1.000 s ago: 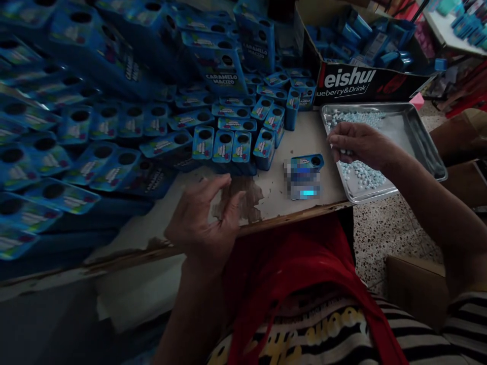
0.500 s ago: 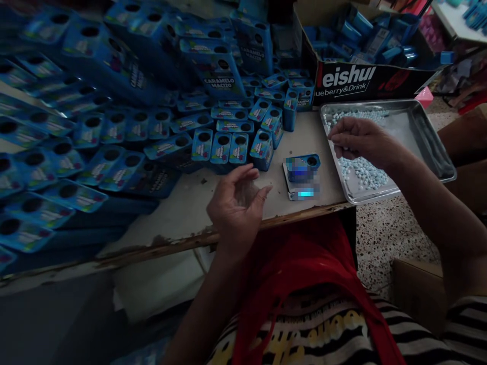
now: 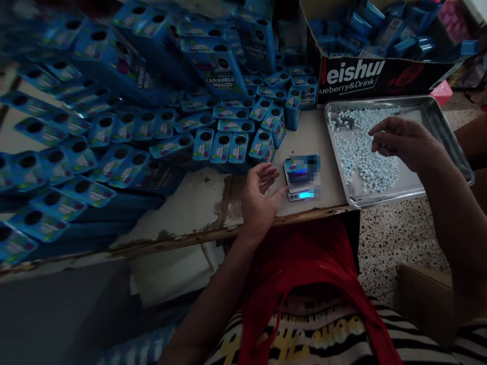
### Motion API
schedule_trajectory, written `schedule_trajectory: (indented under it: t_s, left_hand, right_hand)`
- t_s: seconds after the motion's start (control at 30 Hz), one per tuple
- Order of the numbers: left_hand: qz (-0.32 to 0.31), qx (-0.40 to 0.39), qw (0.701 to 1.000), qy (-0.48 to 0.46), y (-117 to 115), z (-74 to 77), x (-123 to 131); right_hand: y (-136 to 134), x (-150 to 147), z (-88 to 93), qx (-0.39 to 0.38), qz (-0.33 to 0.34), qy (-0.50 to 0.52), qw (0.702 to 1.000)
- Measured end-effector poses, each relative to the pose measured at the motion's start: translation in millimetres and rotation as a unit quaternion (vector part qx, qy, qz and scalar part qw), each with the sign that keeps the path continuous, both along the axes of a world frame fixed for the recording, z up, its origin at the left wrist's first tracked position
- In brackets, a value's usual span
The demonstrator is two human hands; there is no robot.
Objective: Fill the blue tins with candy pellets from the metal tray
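Above the metal tray [image 3: 429, 195], my right hand [image 3: 413, 142] hangs with thumb and fingers pinched together; whatever is in the pinch is too small to make out. Small pale blue and white candies [image 3: 365, 157] lie spread over the tray's left part. My left hand [image 3: 261, 200] is open and holds nothing, its fingers curved and apart, just left of a small digital scale [image 3: 293, 195]. On the scale rests a blue candy box [image 3: 294, 167] with a dark round hole. Part of the box and the lit display are blurred by blocks.
Many similar blue boxes [image 3: 228, 147] stand in rows across the table's left and back. Behind the tray, a black-printed carton [image 3: 353, 78] holds more blue containers. The table's worn wooden front edge [image 3: 213, 234] runs before me. A brown cardboard box [image 3: 426, 299] sits on the speckled floor.
My left hand has moved right, closer to the scale, with its fingers more spread. My right hand has shifted right over the tray. The view has turned slightly.
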State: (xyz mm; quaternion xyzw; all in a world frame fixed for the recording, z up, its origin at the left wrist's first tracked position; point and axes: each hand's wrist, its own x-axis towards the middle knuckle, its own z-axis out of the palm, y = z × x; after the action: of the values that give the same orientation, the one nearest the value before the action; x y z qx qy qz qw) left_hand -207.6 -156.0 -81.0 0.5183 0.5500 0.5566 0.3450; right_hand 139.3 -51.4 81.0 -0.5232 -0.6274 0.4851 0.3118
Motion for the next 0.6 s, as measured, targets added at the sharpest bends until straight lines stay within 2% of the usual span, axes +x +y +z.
schedule_trajectory:
  t_s: [0.07,0.17,0.23,0.27,0.33,0.37,0.4,0.5,0.6]
  left_hand:
    - [0.008,0.007,1.0,-0.003,4.6,-6.1,6.5]
    - [-0.001,0.013,1.0,0.006,18.0,-12.4,16.6]
    - [-0.027,0.025,0.999,0.034,31.5,-8.5,22.6]
    - [-0.044,0.042,0.996,0.063,39.1,-3.0,25.6]
    - [-0.083,0.104,0.979,0.156,54.1,14.3,32.6]
    - [-0.104,0.145,0.962,0.209,61.1,24.7,36.9]
    - [-0.125,0.185,0.94,0.258,67.3,35.0,41.6]
    - [-0.162,0.265,0.888,0.338,81.5,55.5,56.4]
    - [-0.145,0.264,0.89,0.342,89.3,53.7,64.6]
  right_hand:
    - [4.0,8.2,-5.4,0.016,0.003,-0.04,0.999]
    - [7.3,14.1,-21.8,0.091,0.001,-0.143,0.986]
    - [3.6,9.2,-40.0,0.136,-0.034,-0.177,0.974]
    - [-0.3,3.6,-50.6,0.139,-0.06,-0.16,0.975]
    - [-11.0,-12.6,-72.3,0.08,-0.109,-0.043,0.99]
    - [-16.5,-22.2,-81.9,0.018,-0.127,0.049,0.991]
    - [-21.3,-32.1,-89.9,-0.051,-0.14,0.146,0.978]
    - [-28.3,-56.5,-101.3,-0.201,-0.16,0.361,0.897]
    - [-25.6,-66.8,-99.1,-0.247,-0.168,0.445,0.844]
